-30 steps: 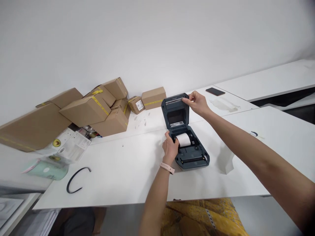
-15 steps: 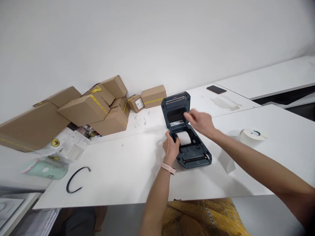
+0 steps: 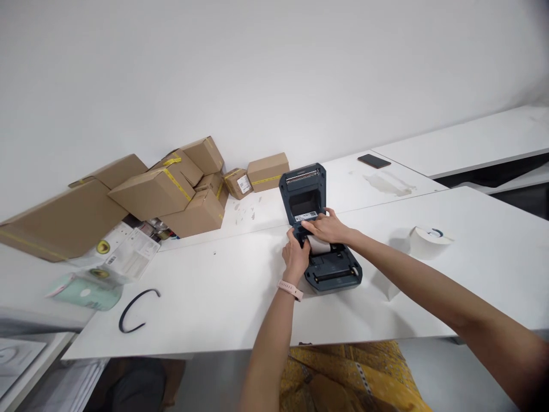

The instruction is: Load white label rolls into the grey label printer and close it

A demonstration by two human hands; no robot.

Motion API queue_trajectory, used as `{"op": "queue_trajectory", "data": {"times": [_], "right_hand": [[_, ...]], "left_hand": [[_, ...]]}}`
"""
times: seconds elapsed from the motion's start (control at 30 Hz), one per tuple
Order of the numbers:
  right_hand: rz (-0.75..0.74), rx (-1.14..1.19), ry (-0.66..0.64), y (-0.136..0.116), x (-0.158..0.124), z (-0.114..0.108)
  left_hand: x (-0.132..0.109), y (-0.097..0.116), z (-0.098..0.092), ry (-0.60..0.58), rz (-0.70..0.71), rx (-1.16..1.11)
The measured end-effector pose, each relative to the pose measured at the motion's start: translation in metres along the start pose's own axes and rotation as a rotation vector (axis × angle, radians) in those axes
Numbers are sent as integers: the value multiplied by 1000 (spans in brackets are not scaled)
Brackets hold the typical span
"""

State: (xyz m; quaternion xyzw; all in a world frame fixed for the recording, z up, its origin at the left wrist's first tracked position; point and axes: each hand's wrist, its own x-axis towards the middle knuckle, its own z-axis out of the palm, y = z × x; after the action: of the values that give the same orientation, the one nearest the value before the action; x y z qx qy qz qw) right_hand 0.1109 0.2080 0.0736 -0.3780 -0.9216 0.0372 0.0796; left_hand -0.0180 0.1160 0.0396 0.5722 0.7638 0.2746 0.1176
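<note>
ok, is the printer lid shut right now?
No, the lid stands raised, with the white paper roll showing inside the printer.

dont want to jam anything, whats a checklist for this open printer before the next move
1. Lid raised: ok
2. White roll inside printer: ok
3. White roll seated evenly: cannot tell, left hand and right hand hide parts
4. Front roller covered by paper: not ok, looks bare
5. Right hand clear of lid: not ok, overlaps its lower corner in view
6. Loose roll apart from printer: ok
</note>
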Motion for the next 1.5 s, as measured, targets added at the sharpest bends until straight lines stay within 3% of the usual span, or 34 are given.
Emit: {"op": "queue_trajectory", "data": {"times": [0.27, 0.43, 0.73, 0.83, 0.9, 0.97, 1.07, 1.17, 1.23, 1.3, 1.4, 1.5], "right_hand": [[-100, 57, -219, 6, -10, 4], [-98, -59, -183, 3, -1, 9], [-116, -189, -233, -5, 8, 14], [-136, -148, -213, -2, 4, 4], [-149, -109, -199, 5, -6, -15], [-147, 28, -179, 15, -24, -42], [-113, 543, -92, 34, -70, -84], [46, 1006, 109, 58, -119, -102], [135, 1216, 227, 75, -139, -96], [215, 1266, 234, 92, -146, -76], [309, 1108, 125, 113, -135, -38], [297, 907, 21, 125, -117, -8]], "left_hand": [[0, 0, 1, 14, -15, 4], [-1, 0, 1, 15, -11, 10], [0, 2, 0, -5, -26, 15], [1, 0, 1, 6, -15, 8], [1, -1, 2, 11, -9, 6], [1, -2, 2, 4, 2, 4], [1, -2, 1, -11, -4, -9], [2, 0, 0, -12, -25, -28], [2, 1, 1, -10, -25, -25], [2, 2, 1, -12, -32, -15], [2, 3, 0, -14, -35, -15], [2, 5, -1, -12, -35, -9]]}}
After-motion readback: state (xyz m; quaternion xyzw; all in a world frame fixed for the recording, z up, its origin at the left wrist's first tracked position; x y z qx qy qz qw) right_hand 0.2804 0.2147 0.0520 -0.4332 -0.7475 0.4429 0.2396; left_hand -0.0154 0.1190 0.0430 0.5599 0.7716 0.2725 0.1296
